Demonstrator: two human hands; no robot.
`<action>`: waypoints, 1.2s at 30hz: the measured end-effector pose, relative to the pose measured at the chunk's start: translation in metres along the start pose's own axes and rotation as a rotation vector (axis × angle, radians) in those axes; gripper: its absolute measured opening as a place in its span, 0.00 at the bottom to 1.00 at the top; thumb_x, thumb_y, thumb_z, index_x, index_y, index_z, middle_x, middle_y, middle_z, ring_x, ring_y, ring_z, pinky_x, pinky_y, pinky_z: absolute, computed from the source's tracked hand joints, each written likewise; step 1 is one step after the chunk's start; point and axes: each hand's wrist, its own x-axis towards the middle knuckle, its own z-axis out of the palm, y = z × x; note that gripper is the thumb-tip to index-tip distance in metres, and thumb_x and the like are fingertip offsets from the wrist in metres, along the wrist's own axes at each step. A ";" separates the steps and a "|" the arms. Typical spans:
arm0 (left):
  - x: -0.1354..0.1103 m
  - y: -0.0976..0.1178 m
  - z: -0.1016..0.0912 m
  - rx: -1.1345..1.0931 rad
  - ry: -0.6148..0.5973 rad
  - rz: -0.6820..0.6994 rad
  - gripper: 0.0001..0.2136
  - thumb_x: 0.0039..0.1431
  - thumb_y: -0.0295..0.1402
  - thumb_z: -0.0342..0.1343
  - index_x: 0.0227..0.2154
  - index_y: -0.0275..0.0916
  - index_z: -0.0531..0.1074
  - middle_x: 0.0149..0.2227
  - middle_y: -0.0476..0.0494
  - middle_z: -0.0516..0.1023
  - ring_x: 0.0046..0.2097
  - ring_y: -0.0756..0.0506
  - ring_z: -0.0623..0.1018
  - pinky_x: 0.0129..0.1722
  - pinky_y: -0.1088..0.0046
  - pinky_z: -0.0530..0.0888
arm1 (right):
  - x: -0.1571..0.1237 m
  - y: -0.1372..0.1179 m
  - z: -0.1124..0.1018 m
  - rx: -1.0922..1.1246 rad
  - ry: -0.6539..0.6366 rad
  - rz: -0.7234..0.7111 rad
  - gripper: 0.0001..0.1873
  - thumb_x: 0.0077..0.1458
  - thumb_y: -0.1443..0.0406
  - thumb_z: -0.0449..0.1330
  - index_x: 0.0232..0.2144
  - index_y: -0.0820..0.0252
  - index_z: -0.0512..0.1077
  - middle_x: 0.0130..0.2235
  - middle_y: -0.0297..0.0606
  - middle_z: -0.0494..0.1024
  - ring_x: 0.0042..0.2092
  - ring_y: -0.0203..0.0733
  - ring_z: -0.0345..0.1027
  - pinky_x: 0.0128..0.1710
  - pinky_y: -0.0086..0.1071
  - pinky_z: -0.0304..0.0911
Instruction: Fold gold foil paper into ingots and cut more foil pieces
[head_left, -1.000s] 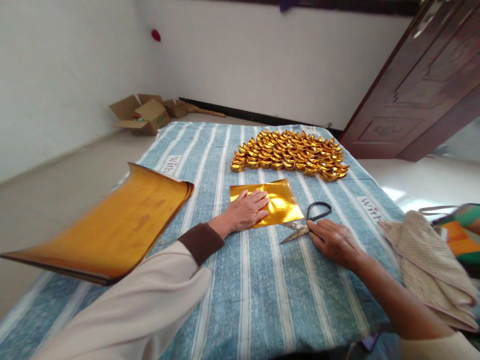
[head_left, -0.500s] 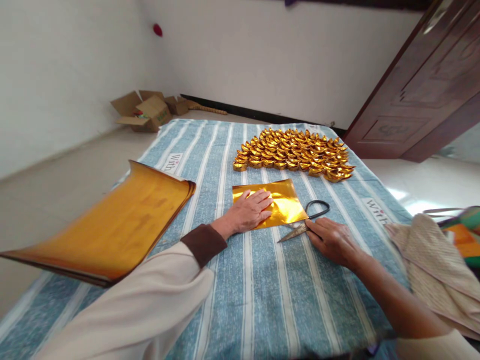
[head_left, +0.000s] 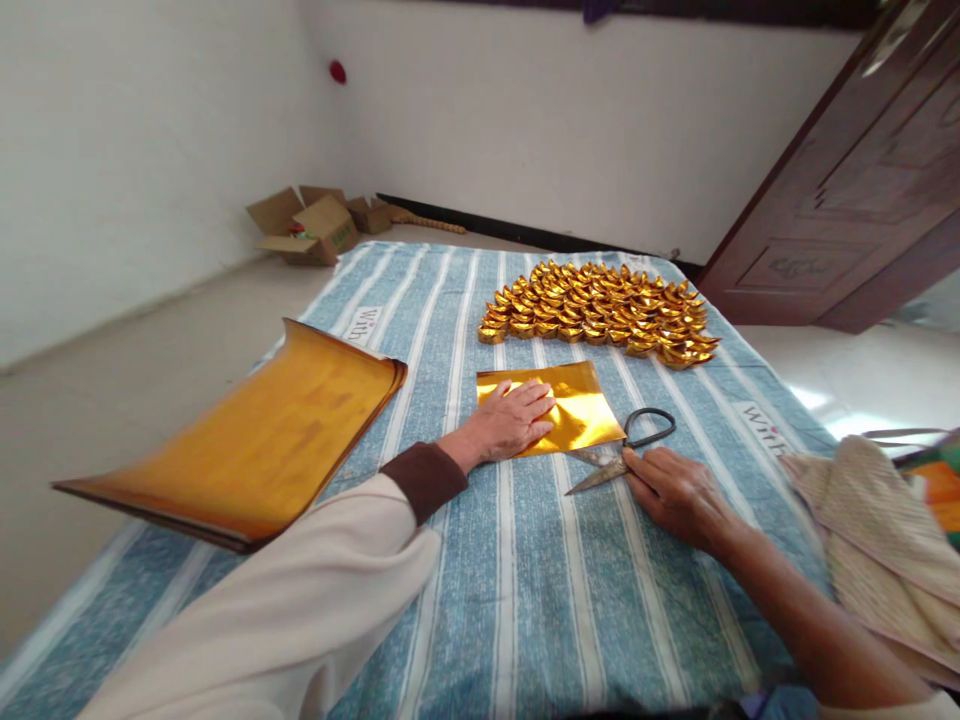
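My left hand lies flat, fingers stretched out, on a stack of shiny gold foil paper. In my right hand is a pair of scissors with black loop handles, gripped by the lower handle. Its blades stand apart at the near edge of the foil paper, close to the right corner, pointing left. One blade is partly hidden by the paper's edge; whether the paper lies between the blades I cannot tell.
Rows of folded gold paper ingots stand beyond the foil. At left lies a large curled stack of gold sheets. A striped blue cloth covers the surface. A beige cloth is at right; cardboard boxes sit on the floor behind.
The whole view has shifted a little, so everything appears farther right. The scissor blades look slightly wider apart. My left hand stays flat on the foil paper.
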 end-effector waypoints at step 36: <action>0.002 -0.004 0.006 -0.024 0.022 0.012 0.22 0.68 0.44 0.38 0.59 0.44 0.60 0.64 0.42 0.60 0.65 0.41 0.57 0.59 0.55 0.53 | 0.018 -0.019 0.005 0.074 -0.072 0.015 0.12 0.63 0.66 0.49 0.41 0.64 0.72 0.27 0.36 0.71 0.31 0.40 0.66 0.33 0.32 0.56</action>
